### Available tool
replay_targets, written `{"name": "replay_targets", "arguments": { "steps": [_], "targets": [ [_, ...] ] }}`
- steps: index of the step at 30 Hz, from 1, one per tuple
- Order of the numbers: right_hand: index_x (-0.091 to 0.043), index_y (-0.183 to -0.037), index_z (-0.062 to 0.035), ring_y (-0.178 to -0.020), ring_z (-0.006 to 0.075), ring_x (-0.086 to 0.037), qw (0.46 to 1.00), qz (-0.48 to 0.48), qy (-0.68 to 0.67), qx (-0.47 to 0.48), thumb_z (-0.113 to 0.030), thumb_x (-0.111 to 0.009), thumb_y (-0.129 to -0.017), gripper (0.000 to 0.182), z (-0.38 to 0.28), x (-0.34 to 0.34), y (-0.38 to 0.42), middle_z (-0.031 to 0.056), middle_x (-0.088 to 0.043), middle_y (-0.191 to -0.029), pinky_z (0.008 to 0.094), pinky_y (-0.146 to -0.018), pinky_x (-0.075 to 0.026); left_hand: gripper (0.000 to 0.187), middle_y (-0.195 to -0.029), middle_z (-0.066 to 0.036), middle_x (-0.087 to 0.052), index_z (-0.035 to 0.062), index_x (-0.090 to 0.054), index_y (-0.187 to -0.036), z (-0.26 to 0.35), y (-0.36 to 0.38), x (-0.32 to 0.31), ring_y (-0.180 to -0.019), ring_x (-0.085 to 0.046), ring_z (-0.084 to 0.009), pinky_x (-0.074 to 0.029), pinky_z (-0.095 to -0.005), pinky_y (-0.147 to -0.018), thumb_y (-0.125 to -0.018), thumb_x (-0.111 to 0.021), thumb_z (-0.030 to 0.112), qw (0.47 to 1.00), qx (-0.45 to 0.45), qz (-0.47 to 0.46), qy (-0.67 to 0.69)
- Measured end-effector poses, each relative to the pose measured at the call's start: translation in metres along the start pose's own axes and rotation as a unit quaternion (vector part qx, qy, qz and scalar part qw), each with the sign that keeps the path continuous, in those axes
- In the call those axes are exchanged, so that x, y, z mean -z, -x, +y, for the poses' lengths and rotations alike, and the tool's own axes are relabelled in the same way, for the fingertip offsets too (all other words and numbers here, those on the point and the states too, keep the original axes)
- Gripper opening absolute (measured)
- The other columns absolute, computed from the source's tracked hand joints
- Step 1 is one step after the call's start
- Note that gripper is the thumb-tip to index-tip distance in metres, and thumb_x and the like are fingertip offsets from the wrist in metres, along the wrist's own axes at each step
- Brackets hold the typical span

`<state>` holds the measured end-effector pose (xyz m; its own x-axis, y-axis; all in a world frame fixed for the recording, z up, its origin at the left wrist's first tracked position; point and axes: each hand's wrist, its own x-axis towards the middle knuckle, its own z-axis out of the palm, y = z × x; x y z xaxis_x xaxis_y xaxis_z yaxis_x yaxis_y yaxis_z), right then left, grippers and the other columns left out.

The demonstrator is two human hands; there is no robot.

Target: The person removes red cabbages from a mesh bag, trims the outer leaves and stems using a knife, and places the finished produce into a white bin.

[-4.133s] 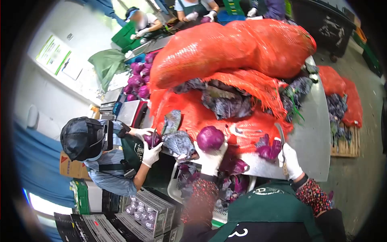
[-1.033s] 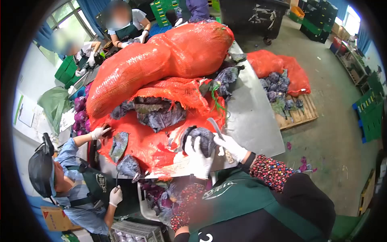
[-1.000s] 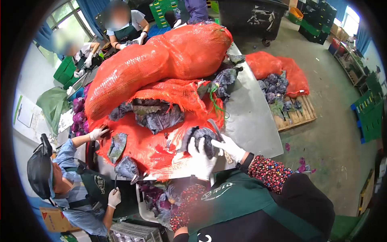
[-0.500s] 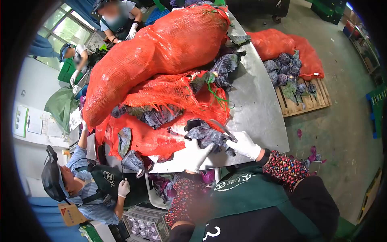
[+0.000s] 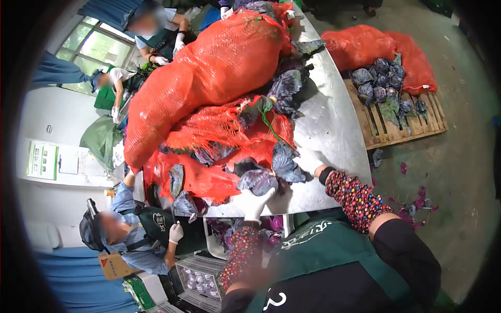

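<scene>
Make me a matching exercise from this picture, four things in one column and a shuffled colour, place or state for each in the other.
1. Wearer's left hand
2. Wooden pallet
3. Large upper sack
4. Cardboard box

A. Orange-red mesh
B. Brown, beside a blue curtain
C. White-gloved, touching a purple cabbage
D. Bearing dark cabbages

Pairs: 1-C, 2-D, 3-A, 4-B

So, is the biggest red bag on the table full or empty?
Full, or nearly: the red bag bulges, round and plump, at both ends.
</scene>
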<state>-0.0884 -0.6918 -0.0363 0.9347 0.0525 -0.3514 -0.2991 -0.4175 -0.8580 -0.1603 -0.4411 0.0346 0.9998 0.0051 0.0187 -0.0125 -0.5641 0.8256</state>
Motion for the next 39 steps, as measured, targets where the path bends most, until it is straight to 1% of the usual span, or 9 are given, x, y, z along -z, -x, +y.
{"name": "replay_targets", "arguments": {
  "steps": [2,5,6,8,11,20,25,28,39],
  "targets": [
    [-0.047,-0.130,-0.0007,-0.098,0.0380,-0.062,0.992,-0.006,0.122,0.040,-0.016,-0.067,-0.078,0.057,-0.004,0.002,0.009,0.0226,-0.063,-0.108,0.0472,-0.088,-0.047,0.074,-0.119,-0.010,-0.058,0.0022,-0.049,-0.126,0.019,0.007,0.001,-0.109,-0.056,-0.0210,-0.043,-0.0369,-0.099,-0.063,-0.086,0.013,0.996,0.049,-0.015,0.075],
    [-0.032,-0.139,-0.0017,-0.111,0.0393,-0.054,0.942,0.205,0.101,0.246,-0.019,-0.066,-0.082,0.069,-0.014,0.019,0.029,0.0249,-0.052,-0.123,0.0442,-0.093,-0.044,0.072,-0.120,-0.009,-0.057,0.0021,-0.051,-0.125,-0.021,0.010,-0.014,-0.109,-0.055,-0.0209,-0.043,-0.0360,-0.100,-0.062,-0.085,0.010,0.999,0.017,0.042,-0.005],
    [-0.033,-0.139,-0.0016,-0.108,0.0399,-0.055,0.976,0.151,0.056,0.148,-0.017,-0.063,-0.084,0.064,-0.029,0.035,0.039,0.0234,-0.055,-0.116,0.0432,-0.091,-0.045,0.113,-0.140,-0.016,-0.037,0.0029,-0.029,-0.141,-0.029,0.008,-0.017,-0.128,-0.038,-0.0269,-0.026,-0.0407,-0.112,-0.051,-0.091,0.030,0.996,0.073,0.013,0.046],
    [-0.035,-0.140,-0.0044,-0.088,0.0353,-0.061,0.892,0.214,0.081,0.391,-0.019,-0.057,-0.088,0.058,-0.073,0.077,0.080,0.0209,-0.058,-0.111,0.0457,-0.075,-0.050,0.117,-0.138,-0.015,-0.039,0.0035,-0.023,-0.143,-0.043,0.009,-0.023,-0.126,-0.039,-0.0276,-0.026,-0.0414,-0.113,-0.050,-0.092,0.023,0.990,0.061,0.048,0.119],
    [-0.039,-0.140,-0.0082,-0.078,0.0326,-0.063,0.931,-0.035,0.154,0.330,-0.020,-0.053,-0.092,0.051,-0.072,0.072,0.113,0.0162,-0.062,-0.095,0.0438,-0.066,-0.051,0.122,-0.138,-0.014,-0.038,0.0048,-0.015,-0.144,-0.034,0.015,-0.021,-0.126,-0.040,-0.0275,-0.027,-0.0418,-0.113,-0.050,-0.092,0.022,0.983,0.121,0.029,0.136],
    [-0.051,-0.100,-0.0063,-0.068,0.0322,-0.062,0.906,-0.017,0.242,0.348,-0.022,-0.051,-0.092,0.018,-0.009,-0.004,0.103,0.0141,-0.060,-0.078,0.0430,-0.062,-0.050,0.106,-0.142,-0.018,-0.033,-0.0006,-0.033,-0.141,-0.017,0.026,-0.026,-0.131,-0.034,-0.0308,-0.021,-0.0429,-0.113,-0.057,-0.089,0.033,0.978,0.161,0.031,0.129],
    [-0.050,-0.097,-0.0052,-0.067,0.0336,-0.061,0.914,-0.063,0.248,0.314,-0.019,-0.048,-0.093,0.015,-0.005,-0.009,0.091,0.0152,-0.059,-0.077,0.0443,-0.059,-0.049,0.101,-0.137,-0.018,-0.043,-0.0012,-0.034,-0.140,-0.022,0.015,-0.022,-0.127,-0.041,-0.0308,-0.028,-0.0420,-0.111,-0.061,-0.087,0.031,0.993,0.099,0.045,-0.053],
    [-0.050,-0.097,-0.0046,-0.065,0.0339,-0.062,0.918,-0.069,0.240,0.309,-0.017,-0.047,-0.092,0.014,-0.010,-0.011,0.083,0.0158,-0.059,-0.073,0.0449,-0.057,-0.049,0.098,-0.135,-0.020,-0.044,-0.0017,-0.036,-0.139,0.004,0.007,-0.018,-0.125,-0.043,-0.0311,-0.030,-0.0411,-0.109,-0.062,-0.087,0.031,0.987,0.113,-0.019,0.114],
    [-0.050,-0.108,0.0046,-0.072,0.0360,-0.064,0.905,-0.124,0.270,0.304,-0.015,-0.038,-0.095,0.026,-0.025,-0.013,0.052,0.0209,-0.063,-0.076,0.0445,-0.063,-0.051,0.091,-0.125,-0.016,-0.049,-0.0035,-0.036,-0.135,-0.028,-0.009,-0.021,-0.115,-0.050,-0.0270,-0.039,-0.0382,-0.102,-0.065,-0.085,0.027,0.991,0.127,-0.011,0.046]
  ]
}}
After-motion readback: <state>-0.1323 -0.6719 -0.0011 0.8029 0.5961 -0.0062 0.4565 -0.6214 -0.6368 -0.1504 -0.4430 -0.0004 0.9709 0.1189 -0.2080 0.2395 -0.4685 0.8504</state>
